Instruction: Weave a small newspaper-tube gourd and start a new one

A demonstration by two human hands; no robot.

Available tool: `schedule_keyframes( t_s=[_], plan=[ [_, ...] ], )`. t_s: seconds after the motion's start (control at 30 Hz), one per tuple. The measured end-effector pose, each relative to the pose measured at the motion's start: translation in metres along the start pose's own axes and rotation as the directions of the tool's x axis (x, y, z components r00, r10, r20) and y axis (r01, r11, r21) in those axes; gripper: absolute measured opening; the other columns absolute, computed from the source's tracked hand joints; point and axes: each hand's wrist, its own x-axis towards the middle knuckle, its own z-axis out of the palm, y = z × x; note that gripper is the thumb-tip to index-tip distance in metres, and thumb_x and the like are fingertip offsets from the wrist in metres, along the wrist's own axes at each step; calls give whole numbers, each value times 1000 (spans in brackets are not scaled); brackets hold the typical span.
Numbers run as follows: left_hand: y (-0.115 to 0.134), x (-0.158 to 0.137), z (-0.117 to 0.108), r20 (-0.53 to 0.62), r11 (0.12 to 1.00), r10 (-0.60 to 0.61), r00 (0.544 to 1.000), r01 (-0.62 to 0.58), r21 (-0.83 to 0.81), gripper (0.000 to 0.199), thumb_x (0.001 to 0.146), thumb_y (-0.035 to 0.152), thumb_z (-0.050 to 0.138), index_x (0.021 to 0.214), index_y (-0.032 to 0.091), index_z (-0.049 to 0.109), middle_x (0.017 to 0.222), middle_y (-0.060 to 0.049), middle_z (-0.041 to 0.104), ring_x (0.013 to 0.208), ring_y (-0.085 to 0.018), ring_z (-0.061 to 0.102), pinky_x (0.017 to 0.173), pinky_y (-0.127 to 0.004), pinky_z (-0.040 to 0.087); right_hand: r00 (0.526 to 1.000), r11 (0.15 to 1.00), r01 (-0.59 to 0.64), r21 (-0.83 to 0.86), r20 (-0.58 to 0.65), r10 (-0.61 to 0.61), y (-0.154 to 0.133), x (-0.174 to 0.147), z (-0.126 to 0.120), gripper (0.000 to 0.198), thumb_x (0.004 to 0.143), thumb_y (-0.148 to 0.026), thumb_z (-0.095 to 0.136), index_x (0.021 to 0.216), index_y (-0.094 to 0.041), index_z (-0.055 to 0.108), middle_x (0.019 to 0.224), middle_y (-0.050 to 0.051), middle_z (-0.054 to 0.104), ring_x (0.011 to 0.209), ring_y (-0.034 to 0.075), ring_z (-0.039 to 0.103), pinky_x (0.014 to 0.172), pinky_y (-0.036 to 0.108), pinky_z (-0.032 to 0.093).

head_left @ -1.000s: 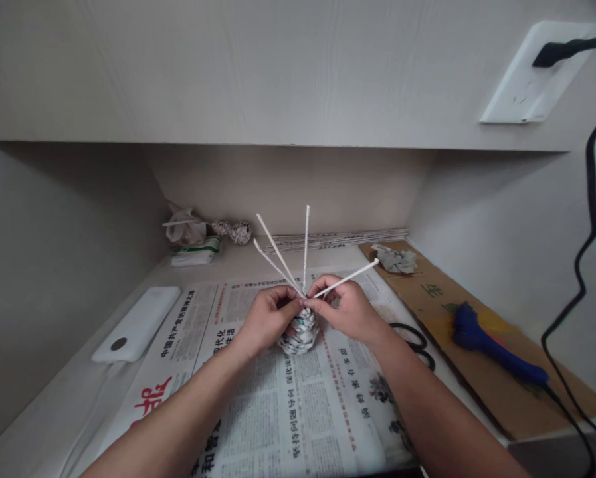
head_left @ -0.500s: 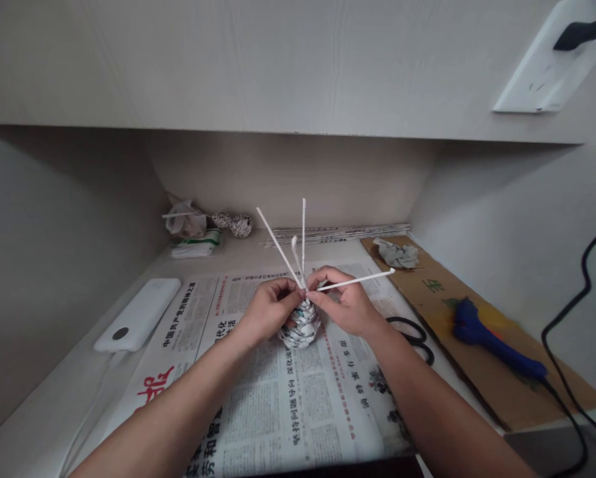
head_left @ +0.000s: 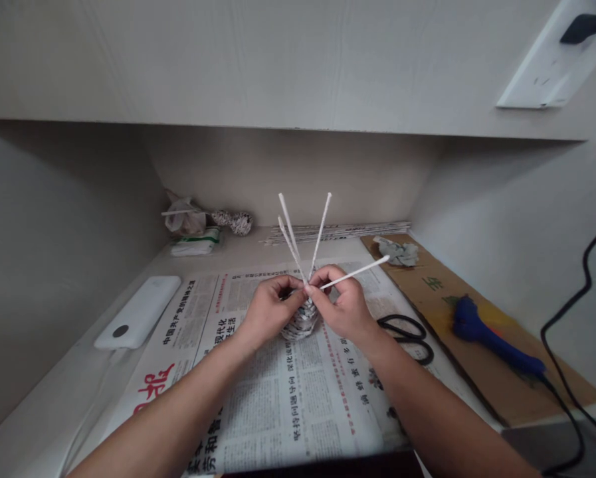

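Observation:
A small rounded piece woven from rolled newspaper strips (head_left: 300,325) is between my two hands, partly hidden by the fingers. Out of its top fan several rolled paper sticks (head_left: 320,232), pale and thin. My left hand (head_left: 269,311) is closed, thumb and fingers pinching the piece at its narrow top. My right hand (head_left: 345,307) also pinches there, with one white paper stick (head_left: 360,271) running out past its fingers to the right. The fingertips of both hands nearly meet where the sticks come together.
Newspaper (head_left: 258,398) covers the table. On the right lie black-handled scissors (head_left: 407,335) and a blue glue gun (head_left: 492,338) on cardboard (head_left: 442,292). At left rests a white power bank (head_left: 141,312). Paper sticks (head_left: 347,231) and another woven piece (head_left: 238,222) lie at the back, under an overhanging panel.
The upright sticks have swung round and spread: one now leans right and two lean left. The stick at my right hand tilts up more. Both hands stay at the woven piece's top.

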Motion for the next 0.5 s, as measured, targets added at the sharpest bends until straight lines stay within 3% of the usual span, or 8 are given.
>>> schedule_keyframes(
  t_s=[0.2,0.33,0.5],
  plan=[
    [1,0,2,37,997,-25,999,28,-77,23,74,33,69,84,12,66,69,-2,61,56,-10,48,52,-20,40,982,973,-175,152,-37,183,4,2,4,7,77,-24,65,75,-19,61,67,-1,60,61,12,52,56,24,41],
    [3,0,1,58,995,-33,998,38,-89,25,74,34,69,85,13,66,71,-2,61,58,-11,50,52,-21,41,939,881,-325,344,5,345,8,6,4,16,72,-30,71,69,-18,61,60,-3,58,53,11,50,50,23,39],
    [4,-1,0,41,1000,1,999,0,-21,24,72,33,71,84,13,66,78,-4,66,64,-12,55,58,-22,44,886,752,-431,498,76,457,7,9,6,19,64,-30,76,62,-18,61,53,-5,57,47,9,47,49,23,39]
  ],
)
